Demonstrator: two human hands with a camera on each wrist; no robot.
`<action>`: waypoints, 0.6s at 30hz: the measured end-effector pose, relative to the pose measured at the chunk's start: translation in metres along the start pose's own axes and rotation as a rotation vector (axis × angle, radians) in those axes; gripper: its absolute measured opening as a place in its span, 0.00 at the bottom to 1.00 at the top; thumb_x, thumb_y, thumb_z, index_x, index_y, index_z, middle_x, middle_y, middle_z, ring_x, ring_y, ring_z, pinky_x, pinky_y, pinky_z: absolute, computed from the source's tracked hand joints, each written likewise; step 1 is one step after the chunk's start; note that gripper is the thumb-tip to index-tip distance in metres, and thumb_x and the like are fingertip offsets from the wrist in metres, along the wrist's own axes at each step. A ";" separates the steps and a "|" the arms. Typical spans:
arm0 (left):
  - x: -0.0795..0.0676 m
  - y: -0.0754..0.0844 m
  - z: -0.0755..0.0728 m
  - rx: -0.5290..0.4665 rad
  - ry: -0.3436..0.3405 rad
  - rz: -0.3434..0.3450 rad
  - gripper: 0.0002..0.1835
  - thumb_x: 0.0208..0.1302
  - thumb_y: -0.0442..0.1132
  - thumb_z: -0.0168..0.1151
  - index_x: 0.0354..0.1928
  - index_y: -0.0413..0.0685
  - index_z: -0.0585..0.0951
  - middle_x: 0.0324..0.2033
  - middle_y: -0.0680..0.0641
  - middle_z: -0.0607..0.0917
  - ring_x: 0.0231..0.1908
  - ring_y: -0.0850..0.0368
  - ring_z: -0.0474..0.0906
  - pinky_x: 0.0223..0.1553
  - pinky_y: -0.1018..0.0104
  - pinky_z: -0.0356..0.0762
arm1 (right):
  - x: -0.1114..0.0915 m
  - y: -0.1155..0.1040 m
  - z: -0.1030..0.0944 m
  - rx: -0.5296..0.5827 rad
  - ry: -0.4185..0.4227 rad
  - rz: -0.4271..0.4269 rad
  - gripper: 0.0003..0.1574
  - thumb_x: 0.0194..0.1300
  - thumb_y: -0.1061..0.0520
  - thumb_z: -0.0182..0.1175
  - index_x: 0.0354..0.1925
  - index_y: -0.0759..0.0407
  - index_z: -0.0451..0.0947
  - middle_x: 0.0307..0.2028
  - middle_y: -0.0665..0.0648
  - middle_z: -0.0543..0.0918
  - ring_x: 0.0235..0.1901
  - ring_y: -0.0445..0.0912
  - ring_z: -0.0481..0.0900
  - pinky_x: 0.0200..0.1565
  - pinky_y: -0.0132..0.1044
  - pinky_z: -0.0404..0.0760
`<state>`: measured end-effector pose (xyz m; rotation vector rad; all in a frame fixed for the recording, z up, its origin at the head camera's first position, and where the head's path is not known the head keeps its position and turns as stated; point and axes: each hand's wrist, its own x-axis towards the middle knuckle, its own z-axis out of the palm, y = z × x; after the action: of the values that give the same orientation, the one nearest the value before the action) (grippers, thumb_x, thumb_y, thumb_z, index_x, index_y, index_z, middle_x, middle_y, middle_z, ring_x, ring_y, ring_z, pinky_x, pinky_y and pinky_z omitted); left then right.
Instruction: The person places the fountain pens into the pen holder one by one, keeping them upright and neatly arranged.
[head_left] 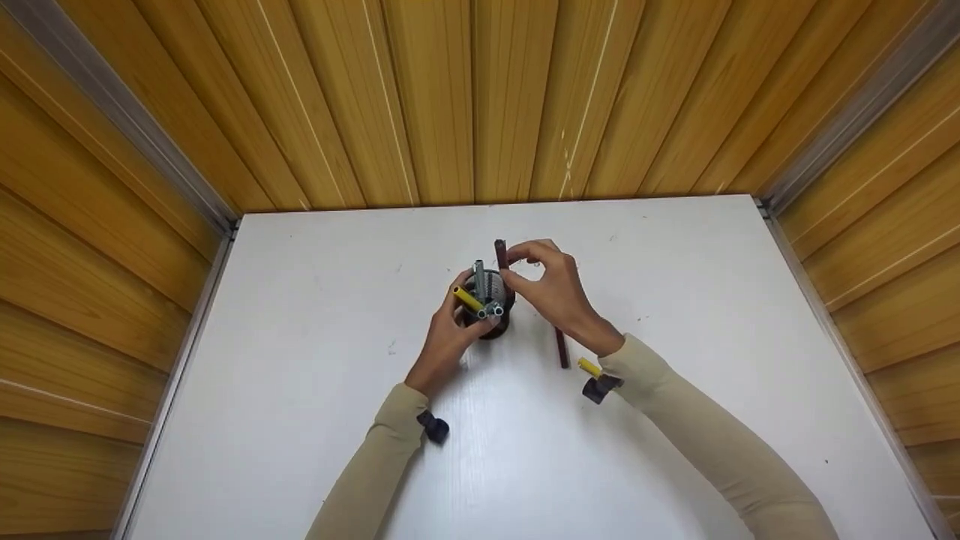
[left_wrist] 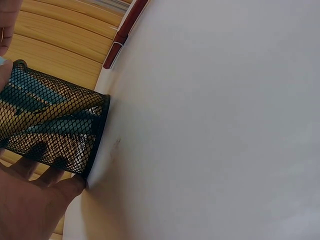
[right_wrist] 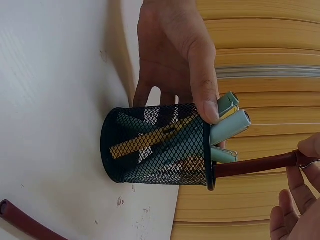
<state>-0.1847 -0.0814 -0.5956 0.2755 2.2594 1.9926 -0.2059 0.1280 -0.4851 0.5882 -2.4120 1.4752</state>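
While the left hand [head_left: 448,330] steadies the black cylindrical wire-mesh pen holder [right_wrist: 162,145], the right hand [head_left: 559,289] presents a slender dark red pen [right_wrist: 255,166] at its mouth. The step in hand is judged to be insertion of this pen. Its lower end meets the rim line; how far it extends past the rim cannot be made out. The holder appears upright on the white tabletop [head_left: 300,390] and contains three pale green pens [right_wrist: 232,127] and a yellow pen [head_left: 468,299].

The next move calls for downward travel along the pen's axis, clear of the other barrels, then release.

Hand pose: the left thumb bears on the holder near the rim, with the fingers curved round the mesh wall. The right thumb and forefinger are closed in a pinch near the pen's upper end; the remaining fingers are loosely bent and apart from it. On the tabletop, near the right wrist, lie a second dark red pen [head_left: 562,350] and a yellow barrel [head_left: 589,367], partly covered by the sleeve side.
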 end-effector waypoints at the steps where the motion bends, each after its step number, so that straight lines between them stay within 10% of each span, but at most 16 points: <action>1: 0.000 0.000 0.000 -0.007 0.000 0.002 0.50 0.71 0.46 0.77 0.87 0.73 0.59 0.81 0.48 0.70 0.80 0.41 0.67 0.78 0.42 0.69 | -0.001 0.000 0.001 0.005 -0.004 0.006 0.13 0.68 0.62 0.78 0.51 0.59 0.90 0.48 0.55 0.91 0.56 0.51 0.82 0.62 0.55 0.80; 18: 0.001 -0.002 0.000 0.006 0.008 -0.007 0.50 0.71 0.48 0.77 0.87 0.73 0.59 0.83 0.46 0.67 0.81 0.38 0.64 0.79 0.41 0.67 | -0.017 0.029 0.016 -0.021 -0.087 0.091 0.13 0.70 0.62 0.77 0.52 0.60 0.90 0.49 0.56 0.90 0.56 0.53 0.81 0.63 0.59 0.79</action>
<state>-0.1854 -0.0815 -0.5972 0.2605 2.2676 1.9876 -0.2041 0.1291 -0.5222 0.5558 -2.5487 1.4865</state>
